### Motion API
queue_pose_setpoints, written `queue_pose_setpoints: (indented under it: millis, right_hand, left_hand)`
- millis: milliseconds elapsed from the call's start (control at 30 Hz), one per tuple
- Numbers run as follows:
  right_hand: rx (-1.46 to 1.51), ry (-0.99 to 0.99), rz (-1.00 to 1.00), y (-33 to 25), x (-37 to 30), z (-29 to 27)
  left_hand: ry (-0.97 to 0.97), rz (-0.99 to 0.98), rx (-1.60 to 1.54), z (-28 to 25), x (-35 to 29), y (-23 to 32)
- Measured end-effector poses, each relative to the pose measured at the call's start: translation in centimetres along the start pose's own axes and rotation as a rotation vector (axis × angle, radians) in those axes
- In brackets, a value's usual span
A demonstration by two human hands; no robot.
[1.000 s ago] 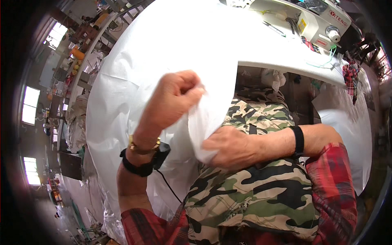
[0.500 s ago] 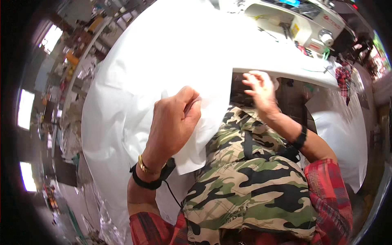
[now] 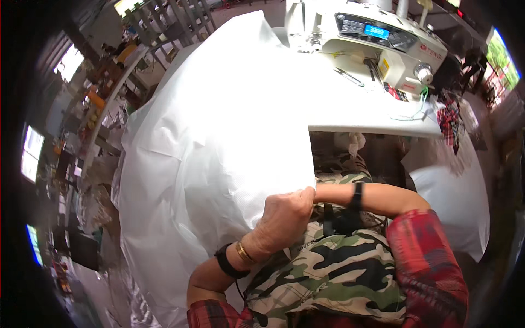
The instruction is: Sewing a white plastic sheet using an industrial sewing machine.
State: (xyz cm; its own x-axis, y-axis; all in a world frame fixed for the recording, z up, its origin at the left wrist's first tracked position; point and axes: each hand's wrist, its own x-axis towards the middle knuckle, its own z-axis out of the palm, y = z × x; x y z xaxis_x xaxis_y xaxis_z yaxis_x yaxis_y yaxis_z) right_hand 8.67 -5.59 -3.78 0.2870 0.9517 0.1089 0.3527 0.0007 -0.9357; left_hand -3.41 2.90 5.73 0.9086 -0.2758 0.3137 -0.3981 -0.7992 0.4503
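One left hand (image 3: 284, 216) pinching white fabric (image 3: 219, 142) edge, right hand hidden behind it, fingers untellable

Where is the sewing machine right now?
In the head view, the white sewing machine sits at the top right, on the white table, just right of the large white fabric sheet that the left hand grips.

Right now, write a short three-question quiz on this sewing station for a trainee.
1. True or false: the left hand grips the white fabric sheet.
2. Where is the right hand? A) on the sewing machine B) hidden behind the sheet, forearm reaching under it C) resting in the lap
3. Fill in: the left wrist wears a black band and a gold ____.

Key: 1 true; 2 B; 3 bracelet.
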Motion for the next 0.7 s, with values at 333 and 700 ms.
queue_pose_setpoints:
  millis: [333, 700]
  right_hand:
    - [-0.556, 0.460, 0.657, -5.0, 3.9, -17.9]
    - [-0.782, 0.679, 0.706, -2.3, 8.7, -18.6]
  left_hand:
    - [0.134, -0.149, -0.348, 0.2, -0.4, 1.1]
    - [0.154, -0.055, -0.498, 0.4, 1.7, 1.3]
